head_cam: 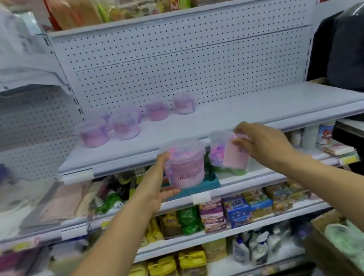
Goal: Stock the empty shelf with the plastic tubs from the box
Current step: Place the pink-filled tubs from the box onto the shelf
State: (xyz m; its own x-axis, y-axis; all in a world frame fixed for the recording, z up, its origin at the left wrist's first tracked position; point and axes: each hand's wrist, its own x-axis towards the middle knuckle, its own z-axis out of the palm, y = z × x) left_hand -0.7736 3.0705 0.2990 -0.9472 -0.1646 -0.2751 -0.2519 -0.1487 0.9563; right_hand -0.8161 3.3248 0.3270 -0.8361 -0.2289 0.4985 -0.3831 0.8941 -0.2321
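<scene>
Two pink plastic tubs held up at the front edge of the grey metal shelf.

The left hand cups one round, clear-walled tub from its side and bottom, fingers curled round it; the tub stands upright with a snap lid, a pink label with handwritten characters, and pink and purple pieces inside. The right hand grips a second tub from its right side, fingers wrapped over it, tilted slightly; it has the same clear plastic and pink label. Both tubs are just below the shelf's front lip, near its middle. On the shelf, toward its back left corner against the perforated pegboard back, stand at least four like tubs, blurred. A cardboard box sits at lower right.
</scene>
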